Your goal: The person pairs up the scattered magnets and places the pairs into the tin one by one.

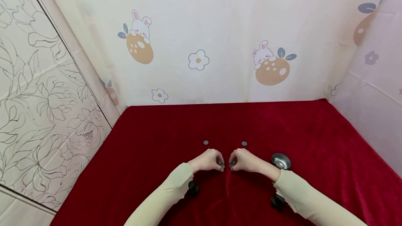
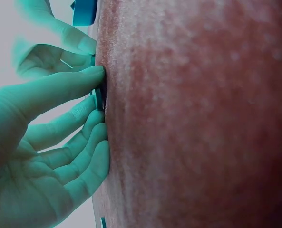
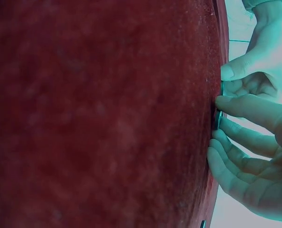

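Observation:
Over the middle of the red cloth, my left hand [image 1: 208, 160] pinches a small grey disc [image 1: 222, 166] between thumb and fingers, its fingertips right at the cloth. Facing it a short gap away, my right hand [image 1: 246, 160] pinches a second, similar disc [image 1: 231, 165]. From the left wrist the held disc [image 2: 98, 99] appears edge-on, thin and dark, low against the cloth. The right wrist view gives the same sight of the right hand's disc [image 3: 218, 119] between thumb and forefinger. Fingers partly cover both discs.
Beyond the hands, two more grey discs lie on the red cloth [image 1: 176, 128], one at left [image 1: 206, 142] and one at right [image 1: 244, 143]. A shiny metal bowl [image 1: 281, 161] stands beside the right forearm. Printed curtains [image 1: 201, 83] border the table's back and sides.

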A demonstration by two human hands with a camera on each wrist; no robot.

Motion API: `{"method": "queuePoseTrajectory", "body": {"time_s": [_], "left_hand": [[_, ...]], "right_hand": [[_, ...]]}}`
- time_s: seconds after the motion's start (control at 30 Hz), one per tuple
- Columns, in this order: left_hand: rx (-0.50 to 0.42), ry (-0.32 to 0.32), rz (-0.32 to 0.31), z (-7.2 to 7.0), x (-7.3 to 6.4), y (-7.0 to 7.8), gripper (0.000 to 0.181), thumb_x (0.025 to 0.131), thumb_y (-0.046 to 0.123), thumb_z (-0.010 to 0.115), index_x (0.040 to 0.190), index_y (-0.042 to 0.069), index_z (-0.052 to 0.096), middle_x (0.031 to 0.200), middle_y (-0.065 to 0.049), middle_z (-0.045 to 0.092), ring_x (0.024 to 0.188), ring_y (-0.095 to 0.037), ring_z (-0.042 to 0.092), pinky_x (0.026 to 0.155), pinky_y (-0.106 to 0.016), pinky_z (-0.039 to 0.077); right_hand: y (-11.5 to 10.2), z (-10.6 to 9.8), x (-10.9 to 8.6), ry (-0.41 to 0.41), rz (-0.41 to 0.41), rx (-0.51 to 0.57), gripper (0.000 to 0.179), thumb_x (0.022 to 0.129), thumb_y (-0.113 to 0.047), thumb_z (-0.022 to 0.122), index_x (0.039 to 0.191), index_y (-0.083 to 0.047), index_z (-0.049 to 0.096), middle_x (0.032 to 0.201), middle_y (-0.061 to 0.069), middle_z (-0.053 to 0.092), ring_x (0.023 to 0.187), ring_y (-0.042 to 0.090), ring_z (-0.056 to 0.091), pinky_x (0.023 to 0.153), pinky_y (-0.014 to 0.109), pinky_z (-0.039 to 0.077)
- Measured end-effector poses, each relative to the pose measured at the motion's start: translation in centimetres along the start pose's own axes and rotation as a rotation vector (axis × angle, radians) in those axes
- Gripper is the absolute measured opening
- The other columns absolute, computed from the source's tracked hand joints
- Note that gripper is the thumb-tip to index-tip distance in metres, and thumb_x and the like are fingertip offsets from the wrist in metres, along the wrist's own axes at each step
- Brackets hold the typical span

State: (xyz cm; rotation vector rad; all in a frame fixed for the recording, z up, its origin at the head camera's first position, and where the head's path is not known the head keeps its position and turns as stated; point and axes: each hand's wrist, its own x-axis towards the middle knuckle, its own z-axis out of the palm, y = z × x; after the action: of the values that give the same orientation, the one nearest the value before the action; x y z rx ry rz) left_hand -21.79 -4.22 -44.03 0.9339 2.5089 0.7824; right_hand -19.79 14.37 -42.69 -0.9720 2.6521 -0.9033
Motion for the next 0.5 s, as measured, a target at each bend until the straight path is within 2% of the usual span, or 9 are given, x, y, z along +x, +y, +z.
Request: {"method": "queuePoseTrajectory", "body": {"time_s": [0.27, 0.5], "left_hand": [[-0.016, -0.008, 0.007, 0.18, 0.11, 0.06, 0.013, 0.073, 0.014, 0.072, 0.083, 0.007, 0.067, 0.070, 0.007, 0.059, 0.060, 0.001, 0.051, 0.056, -0.013, 0.042], [-0.030, 0.010, 0.013, 0.32, 0.29, 0.07, 0.013, 0.073, 0.013, 0.073, 0.083, 0.007, 0.067, 0.070, 0.007, 0.060, 0.060, 0.000, 0.051, 0.056, -0.013, 0.042]], "right_hand": [[-0.12, 0.46, 0.28, -0.005, -0.010, -0.003, 0.007, 0.068, 0.000, 0.068, 0.074, -0.001, 0.066, 0.066, 0.000, 0.060, 0.057, 0.002, 0.049, 0.053, 0.018, 0.042], [-0.35, 0.63, 0.46, 0.002, -0.012, -0.015, 0.008, 0.067, 0.002, 0.067, 0.073, -0.003, 0.066, 0.068, 0.000, 0.060, 0.058, 0.002, 0.048, 0.054, 0.018, 0.041]]}}
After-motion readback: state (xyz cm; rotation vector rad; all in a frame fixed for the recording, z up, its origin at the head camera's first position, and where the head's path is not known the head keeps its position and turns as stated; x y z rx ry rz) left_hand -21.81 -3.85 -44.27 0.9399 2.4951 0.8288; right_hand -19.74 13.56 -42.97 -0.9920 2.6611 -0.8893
